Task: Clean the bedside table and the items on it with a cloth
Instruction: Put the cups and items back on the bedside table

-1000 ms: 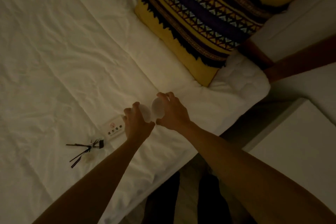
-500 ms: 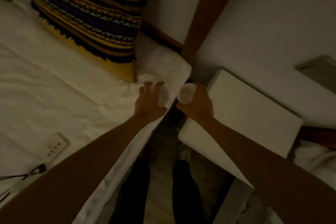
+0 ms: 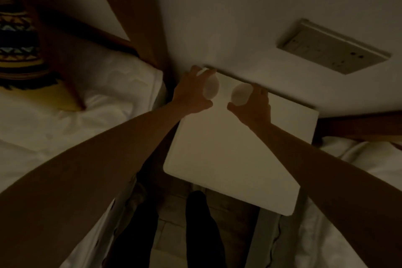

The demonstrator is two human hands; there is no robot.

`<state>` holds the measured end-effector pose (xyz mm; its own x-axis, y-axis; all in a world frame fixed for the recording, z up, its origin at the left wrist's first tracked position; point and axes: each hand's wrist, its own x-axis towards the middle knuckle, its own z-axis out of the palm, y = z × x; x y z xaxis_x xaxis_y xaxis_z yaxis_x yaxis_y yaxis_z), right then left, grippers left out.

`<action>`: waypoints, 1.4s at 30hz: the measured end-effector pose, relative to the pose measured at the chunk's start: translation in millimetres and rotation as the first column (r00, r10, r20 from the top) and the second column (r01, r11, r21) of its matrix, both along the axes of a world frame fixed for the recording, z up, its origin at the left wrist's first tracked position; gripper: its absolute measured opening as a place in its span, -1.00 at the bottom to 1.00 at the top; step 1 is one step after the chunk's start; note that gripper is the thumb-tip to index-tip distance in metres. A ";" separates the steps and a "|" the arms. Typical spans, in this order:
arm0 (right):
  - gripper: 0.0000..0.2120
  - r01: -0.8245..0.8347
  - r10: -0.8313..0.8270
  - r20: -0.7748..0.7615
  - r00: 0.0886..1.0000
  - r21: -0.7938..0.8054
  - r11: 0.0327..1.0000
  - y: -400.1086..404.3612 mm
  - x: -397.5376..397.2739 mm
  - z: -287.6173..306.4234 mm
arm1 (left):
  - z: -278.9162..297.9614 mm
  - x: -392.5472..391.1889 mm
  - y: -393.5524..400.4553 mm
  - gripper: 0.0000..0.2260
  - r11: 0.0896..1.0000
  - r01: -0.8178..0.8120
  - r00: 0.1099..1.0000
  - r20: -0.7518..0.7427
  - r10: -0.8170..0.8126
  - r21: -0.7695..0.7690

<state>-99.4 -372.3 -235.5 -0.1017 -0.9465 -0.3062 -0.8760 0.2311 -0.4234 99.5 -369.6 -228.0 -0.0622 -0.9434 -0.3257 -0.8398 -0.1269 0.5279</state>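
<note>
Bed [image 3: 65,119] to the left, a second bed [image 3: 359,169] at right, white table [image 3: 235,154] between them against the wall [image 3: 239,17], switch panel [image 3: 332,50] above it. No cloth in view.

Left hand [image 3: 191,93] has its fingers curled round a pale cup [image 3: 211,88]; right hand [image 3: 253,105] is wrapped round a second cup [image 3: 240,94] — both held over the back edge of the table, near the wall. Whether either cup touches the top yet, can't tell; dim and blurry.

Judgement: step in hand is setting the two cups down at the back of the table. To do it well — lower each upright, base flat, keep them apart so they don't knock, leave a gap to the wall, let go only once seated. Left cup sits close to the table's left edge, so shift it inward a bit.

Containers: the cups are tilted with mouths facing the camera; they look empty, though light is too poor to be sure.
</note>
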 end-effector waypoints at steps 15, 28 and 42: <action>-0.08 0.076 -0.076 0.028 0.997 -0.024 0.997 -18.7 7.5 -36.6 | -32.1 -36.0 -40.8 -0.13 0.999 -0.001 1.000 0.005 0.001 0.050; 0.20 0.028 -0.025 -0.022 0.999 0.141 0.990 -15.9 2.5 -19.3 | -24.7 -24.6 -27.0 0.10 0.994 0.014 1.000 0.005 -0.015 0.109; -0.29 -0.510 0.489 -0.144 0.860 -0.237 0.827 29.2 147.2 69.1 | 47.2 142.4 132.5 0.07 0.910 -0.404 0.912 -0.031 0.409 0.094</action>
<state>47.8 -343.1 -166.4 0.3945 -0.9172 -0.0549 -0.8727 -0.3553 -0.3350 241.9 -237.1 -180.9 0.3030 -0.8601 -0.4104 -0.6794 -0.4970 0.5399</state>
